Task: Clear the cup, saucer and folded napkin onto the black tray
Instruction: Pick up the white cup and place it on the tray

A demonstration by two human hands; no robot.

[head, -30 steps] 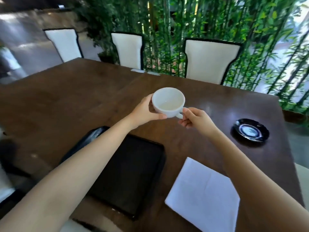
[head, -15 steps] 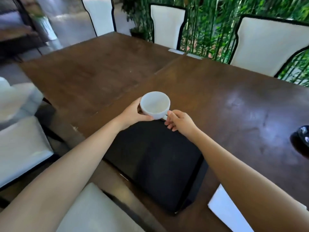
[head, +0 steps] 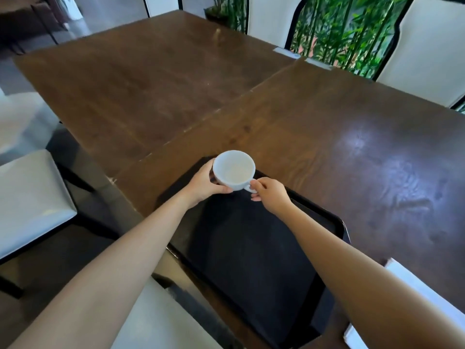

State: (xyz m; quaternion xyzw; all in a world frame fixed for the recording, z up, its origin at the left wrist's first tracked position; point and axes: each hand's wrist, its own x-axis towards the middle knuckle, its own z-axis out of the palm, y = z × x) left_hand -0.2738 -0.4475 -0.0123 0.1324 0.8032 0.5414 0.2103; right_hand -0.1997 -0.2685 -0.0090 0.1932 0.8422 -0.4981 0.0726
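The white cup (head: 234, 170) is empty and sits low over the far end of the black tray (head: 254, 250); I cannot tell whether it touches the tray. My left hand (head: 205, 183) wraps its left side. My right hand (head: 270, 196) pinches the cup's handle. The tray lies on the dark wooden table (head: 327, 137) at its near edge. The folded white napkin (head: 412, 298) lies to the right of the tray, partly hidden by my right forearm. The saucer is out of view.
White-cushioned chairs stand around the table: one at the left (head: 27, 197), one just below me (head: 156, 321), others along the far side (head: 427, 51). Bamboo plants (head: 339, 31) grow behind the far chairs.
Both hands have carried the cup leftward and lowered it over the tray's far end. The view has swung left and down, so the saucer has left the frame.
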